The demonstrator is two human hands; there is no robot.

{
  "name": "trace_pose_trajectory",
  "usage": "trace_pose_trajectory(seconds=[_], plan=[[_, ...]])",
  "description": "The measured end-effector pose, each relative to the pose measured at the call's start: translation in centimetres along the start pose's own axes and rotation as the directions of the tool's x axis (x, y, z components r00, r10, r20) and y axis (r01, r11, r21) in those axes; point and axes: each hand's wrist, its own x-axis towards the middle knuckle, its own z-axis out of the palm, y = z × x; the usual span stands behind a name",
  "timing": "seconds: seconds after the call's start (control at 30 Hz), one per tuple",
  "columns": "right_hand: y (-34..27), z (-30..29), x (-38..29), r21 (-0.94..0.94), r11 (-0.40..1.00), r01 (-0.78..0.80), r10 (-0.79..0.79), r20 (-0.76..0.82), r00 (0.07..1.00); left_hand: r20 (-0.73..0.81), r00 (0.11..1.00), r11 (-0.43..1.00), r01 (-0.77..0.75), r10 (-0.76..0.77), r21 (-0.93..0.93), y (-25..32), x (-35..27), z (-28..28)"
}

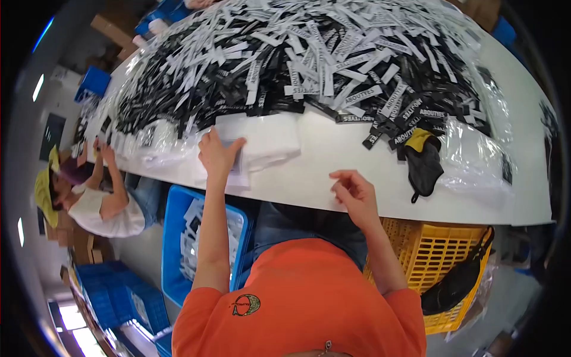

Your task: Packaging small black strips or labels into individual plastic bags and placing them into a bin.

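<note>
My left hand (pixel 217 151) rests on a thin stack of clear plastic bags (pixel 241 176) near the table's front edge. Its thumb and fingers are spread, and I see nothing gripped between them. Right beside it lies a thicker stack of white translucent sheets or bags (pixel 273 138). Over the front edge, further right, hovers my right hand (pixel 355 191), fingers loosely curled, apparently with nothing in them. Beyond both hands spreads a large heap of black and white printed strips (pixel 308 67), which look like fabric labels or small flat packets.
A black and yellow cloth item (pixel 424 165) and clear plastic packaging (pixel 475 154) lie on the white table (pixel 339 154) at right. Below stand a blue bin (pixel 171 250) with packets and a yellow crate (pixel 439 254) with a black bag (pixel 455 285). Another person (pixel 107 205) works at left.
</note>
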Motion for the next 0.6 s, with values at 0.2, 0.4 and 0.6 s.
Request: trace_pose_trajectory(seconds=[0.2,0.4,0.6], plan=[[-3.5,-4.2,12.8,-0.966,0.11,0.236,-0.782,0.062,0.62,-0.215,0.975,0.967,-0.102,0.051,-0.235,-2.3,2.4,1.2],[-4.2,-8.6,19.1,-0.91,-0.375,0.177,-0.682,0.4,0.612,-0.062,0.988,0.778,-0.149,0.14,-0.61,-3.5,2.5,-4.9],[-4.8,-5.1,12.3,-0.997,-0.055,0.048,-0.455,0.068,0.888,0.206,0.965,0.403,0.126,0.163,-0.907,-2.1,-4.3,-7.6]])
